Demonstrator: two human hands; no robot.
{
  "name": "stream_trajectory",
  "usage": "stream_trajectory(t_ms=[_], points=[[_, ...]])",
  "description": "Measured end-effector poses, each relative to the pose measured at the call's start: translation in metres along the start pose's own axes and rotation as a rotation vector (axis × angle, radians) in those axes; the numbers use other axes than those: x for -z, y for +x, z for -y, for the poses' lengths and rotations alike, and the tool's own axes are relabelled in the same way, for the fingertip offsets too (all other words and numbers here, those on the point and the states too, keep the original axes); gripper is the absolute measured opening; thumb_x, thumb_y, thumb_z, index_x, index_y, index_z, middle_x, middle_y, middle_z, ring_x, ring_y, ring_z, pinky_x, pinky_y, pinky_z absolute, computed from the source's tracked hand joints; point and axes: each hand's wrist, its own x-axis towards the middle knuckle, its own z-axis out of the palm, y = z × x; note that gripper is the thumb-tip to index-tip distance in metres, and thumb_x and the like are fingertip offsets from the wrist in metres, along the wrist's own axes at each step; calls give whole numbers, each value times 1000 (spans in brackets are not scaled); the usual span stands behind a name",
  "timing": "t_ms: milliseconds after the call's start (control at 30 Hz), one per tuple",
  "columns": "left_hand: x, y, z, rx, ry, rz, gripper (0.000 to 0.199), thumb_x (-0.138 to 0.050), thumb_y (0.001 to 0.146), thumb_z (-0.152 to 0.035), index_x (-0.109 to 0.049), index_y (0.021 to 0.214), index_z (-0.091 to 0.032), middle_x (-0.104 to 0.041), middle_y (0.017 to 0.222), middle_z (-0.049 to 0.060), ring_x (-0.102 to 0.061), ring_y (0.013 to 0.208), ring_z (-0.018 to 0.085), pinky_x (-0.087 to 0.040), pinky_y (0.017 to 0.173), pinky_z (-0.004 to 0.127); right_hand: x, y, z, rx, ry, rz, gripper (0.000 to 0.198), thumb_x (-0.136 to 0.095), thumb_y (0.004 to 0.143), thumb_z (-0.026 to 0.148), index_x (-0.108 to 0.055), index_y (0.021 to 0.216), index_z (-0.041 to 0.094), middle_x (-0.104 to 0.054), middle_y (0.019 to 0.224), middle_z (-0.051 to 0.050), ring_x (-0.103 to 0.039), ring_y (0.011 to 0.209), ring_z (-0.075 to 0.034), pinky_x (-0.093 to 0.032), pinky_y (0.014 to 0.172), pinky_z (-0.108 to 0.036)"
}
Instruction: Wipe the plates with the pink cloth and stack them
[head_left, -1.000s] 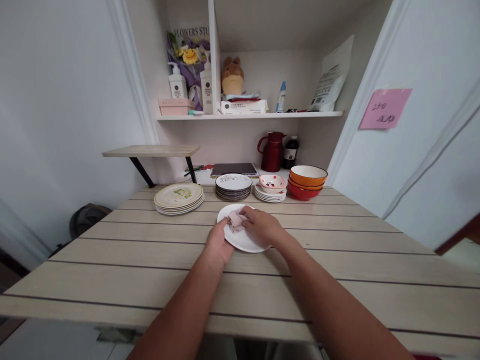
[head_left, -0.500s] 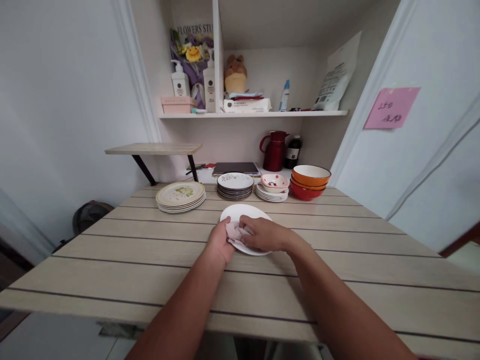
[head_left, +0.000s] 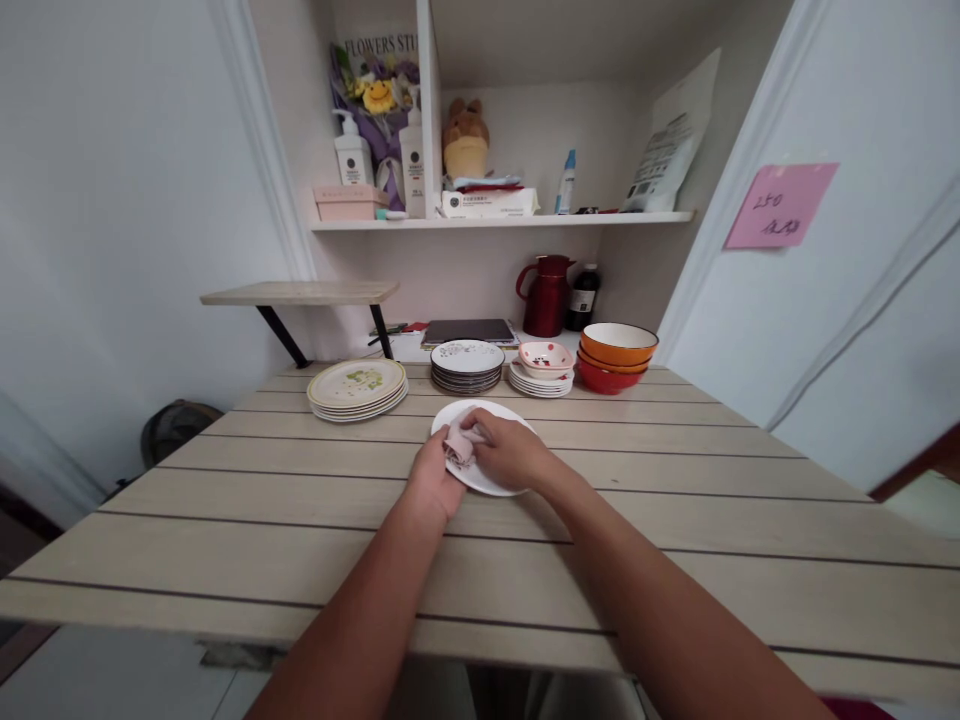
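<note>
A plain white plate (head_left: 501, 487) is at the middle of the slatted table, partly covered by both hands. My left hand (head_left: 436, 474) grips its left rim, thumb on top and the other fingers hidden beneath. In my right hand (head_left: 508, 452) is a crumpled pale pink cloth (head_left: 460, 447), pressed against the upper face of the plate near its left side. The fingers of that hand are bent around the cloth.
Behind the plate stand a stack of cream plates (head_left: 357, 384), dark-rimmed plates (head_left: 468, 357), small white plates with a pink bowl (head_left: 546, 359) on top, and orange and red bowls (head_left: 618, 345). A red jug (head_left: 546, 297) and a dark bottle (head_left: 583, 298) are farther back. A raised wooden shelf (head_left: 300, 293) stands at left.
My right hand and the cloth have shifted a little left and up over the plate, and the cloth is more bunched. The whole view has moved slightly.
</note>
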Motion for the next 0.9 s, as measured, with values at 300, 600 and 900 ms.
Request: stream_trajectory(t_ms=[300, 600, 900], points=[[-2, -6, 2, 17, 33, -33, 35, -49, 87, -16, -61, 118, -5, -74, 94, 16, -72, 79, 25, -58, 77, 36, 15, -2, -12, -217, -176, 47, 35, -40, 88, 39, -51, 119, 25, -67, 116, -12, -63, 98, -31, -40, 68, -36], [-4, -12, 2, 66, 40, -59, 35, -50, 86, -15, -59, 118, -5, -75, 93, 16, -72, 74, 26, -58, 73, 38, 29, -15, -6, -113, -223, 193, 33, -48, 82, 42, -58, 105, 21, -70, 101, -16, -64, 85, -31, -37, 61, -34], [-1, -15, -5, 87, -12, -29, 20, -49, 79, -10, -65, 90, -9, -73, 76, 11, -71, 71, 26, -58, 70, 38, 16, -19, 8, 161, -74, 196, 33, -52, 81, 37, -53, 111, 23, -68, 100, -8, -60, 83, -22, -35, 63, -28]])
